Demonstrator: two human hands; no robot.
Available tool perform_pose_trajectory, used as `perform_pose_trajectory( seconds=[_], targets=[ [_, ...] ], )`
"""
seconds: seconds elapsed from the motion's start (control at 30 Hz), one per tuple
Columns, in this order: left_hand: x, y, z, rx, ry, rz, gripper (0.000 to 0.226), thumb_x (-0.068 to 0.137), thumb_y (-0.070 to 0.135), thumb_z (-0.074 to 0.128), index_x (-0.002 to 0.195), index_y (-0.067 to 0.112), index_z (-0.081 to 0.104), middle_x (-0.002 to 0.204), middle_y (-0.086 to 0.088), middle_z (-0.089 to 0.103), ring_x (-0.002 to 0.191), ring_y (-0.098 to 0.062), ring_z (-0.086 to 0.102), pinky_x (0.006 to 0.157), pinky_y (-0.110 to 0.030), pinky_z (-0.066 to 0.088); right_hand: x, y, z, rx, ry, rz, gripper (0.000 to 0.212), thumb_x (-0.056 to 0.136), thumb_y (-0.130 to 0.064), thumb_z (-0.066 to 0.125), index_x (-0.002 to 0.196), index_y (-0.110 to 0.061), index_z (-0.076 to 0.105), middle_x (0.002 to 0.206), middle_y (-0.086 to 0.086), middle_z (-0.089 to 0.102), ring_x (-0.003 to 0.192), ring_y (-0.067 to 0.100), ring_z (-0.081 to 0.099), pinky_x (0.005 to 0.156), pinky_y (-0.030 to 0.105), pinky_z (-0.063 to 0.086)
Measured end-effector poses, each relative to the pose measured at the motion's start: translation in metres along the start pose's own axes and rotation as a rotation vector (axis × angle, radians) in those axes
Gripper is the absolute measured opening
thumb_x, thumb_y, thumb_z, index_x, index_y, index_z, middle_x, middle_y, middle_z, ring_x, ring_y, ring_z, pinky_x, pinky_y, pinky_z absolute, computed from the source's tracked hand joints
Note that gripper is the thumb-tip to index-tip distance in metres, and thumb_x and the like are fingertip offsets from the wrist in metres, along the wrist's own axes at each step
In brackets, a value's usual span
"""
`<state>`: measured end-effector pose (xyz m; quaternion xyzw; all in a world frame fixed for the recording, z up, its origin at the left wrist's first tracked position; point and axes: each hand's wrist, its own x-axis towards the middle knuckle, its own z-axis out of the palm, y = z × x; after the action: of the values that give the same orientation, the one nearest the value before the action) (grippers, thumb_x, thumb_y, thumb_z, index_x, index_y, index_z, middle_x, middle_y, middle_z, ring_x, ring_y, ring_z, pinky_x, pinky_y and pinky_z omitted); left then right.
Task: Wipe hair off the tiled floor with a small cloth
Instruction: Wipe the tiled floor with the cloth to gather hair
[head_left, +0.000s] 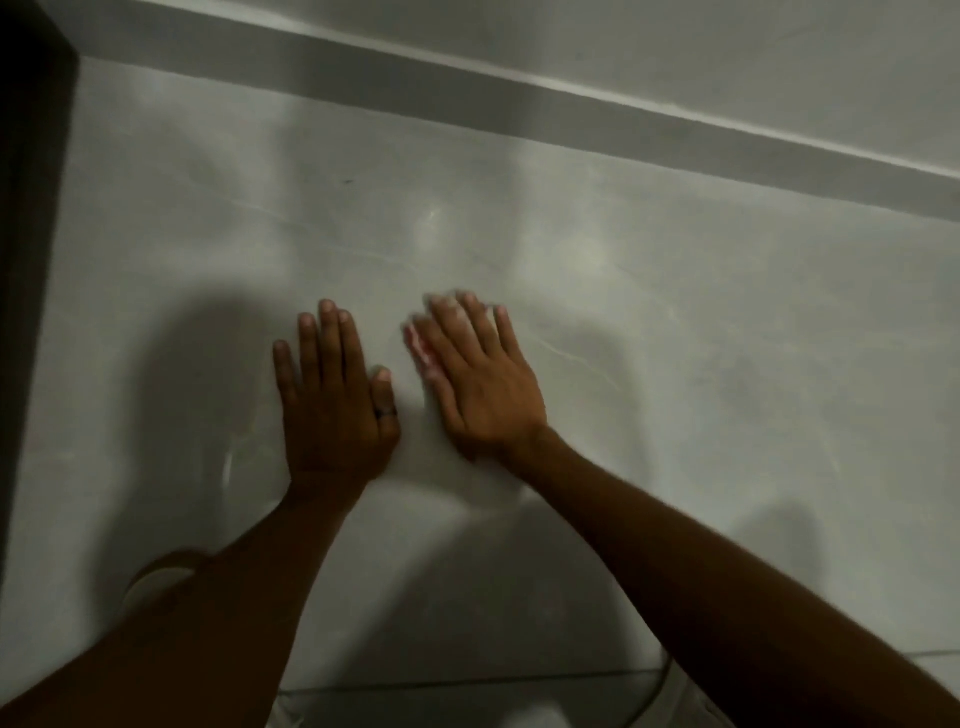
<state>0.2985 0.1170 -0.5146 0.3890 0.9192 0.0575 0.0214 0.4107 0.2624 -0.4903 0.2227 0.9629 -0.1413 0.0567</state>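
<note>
Both my hands lie palm-down on the grey tiled floor (597, 312), near each other but apart. My left hand (332, 395) is flat and open, fingers together, holding nothing, with a dark ring (386, 413) on the thumb. My right hand (478, 374) is spread flat over the small cloth (418, 343), pressing it to the tile; only a blurred pink-and-white edge shows beside the fingers. Hair on the floor is too faint to confirm. A pale skirting strip (571, 111) runs along the wall beyond.
</note>
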Motion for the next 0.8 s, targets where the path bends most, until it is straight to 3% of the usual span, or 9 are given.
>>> perform_pose_trajectory(
  seconds=[0.23, 0.4, 0.57, 0.67, 0.8],
  targets=[
    [0.000, -0.001, -0.005, -0.012, -0.050, 0.000, 0.072, 0.113, 0.043, 0.024, 0.170, -0.002, 0.025, 0.179, -0.024, 0.024, 0.167, -0.043, 0.022, 0.136, -0.063, 0.016, 0.138, -0.010, -0.039, 0.090, 0.078, 0.320, 0.062, 0.113, -0.043, 0.019, 0.171, -0.021, 0.016, 0.180, 0.006, 0.009, 0.168, 0.031, 0.000, 0.137, 0.052, 0.001],
    [-0.002, -0.005, -0.004, -0.033, 0.018, 0.018, 0.068, 0.111, 0.034, 0.030, 0.168, -0.003, 0.031, 0.176, -0.025, 0.030, 0.165, -0.044, 0.028, 0.133, -0.066, 0.021, 0.052, -0.044, -0.011, 0.046, 0.041, 0.036, 0.062, 0.111, -0.042, 0.029, 0.170, -0.022, 0.023, 0.180, 0.007, 0.015, 0.168, 0.031, 0.006, 0.136, 0.053, 0.007],
    [-0.001, -0.006, 0.001, -0.053, 0.029, 0.011, 0.068, 0.112, 0.037, 0.032, 0.170, 0.001, 0.026, 0.179, -0.021, 0.026, 0.167, -0.041, 0.023, 0.136, -0.061, 0.016, -0.052, 0.042, -0.007, 0.007, -0.006, 0.112, 0.059, 0.111, -0.041, 0.032, 0.169, -0.033, 0.025, 0.179, 0.001, 0.021, 0.167, 0.029, 0.012, 0.135, 0.052, 0.009],
    [-0.003, -0.007, 0.004, -0.048, 0.020, 0.018, 0.069, 0.113, 0.038, 0.029, 0.171, 0.003, 0.023, 0.179, -0.021, 0.025, 0.167, -0.041, 0.022, 0.136, -0.060, 0.013, -0.080, 0.122, -0.027, 0.002, 0.015, 0.358, 0.057, 0.110, -0.038, 0.029, 0.167, -0.028, 0.034, 0.177, 0.008, 0.026, 0.165, 0.038, 0.018, 0.133, 0.059, 0.014],
    [-0.002, -0.004, 0.007, -0.035, 0.008, 0.011, 0.071, 0.112, 0.040, 0.026, 0.171, 0.001, 0.022, 0.179, -0.022, 0.023, 0.167, -0.042, 0.021, 0.136, -0.061, 0.012, -0.072, 0.206, -0.059, 0.041, 0.035, 0.672, 0.063, 0.110, -0.040, 0.022, 0.170, -0.020, 0.025, 0.179, 0.009, 0.017, 0.166, 0.039, 0.008, 0.134, 0.060, 0.011]
  ],
)
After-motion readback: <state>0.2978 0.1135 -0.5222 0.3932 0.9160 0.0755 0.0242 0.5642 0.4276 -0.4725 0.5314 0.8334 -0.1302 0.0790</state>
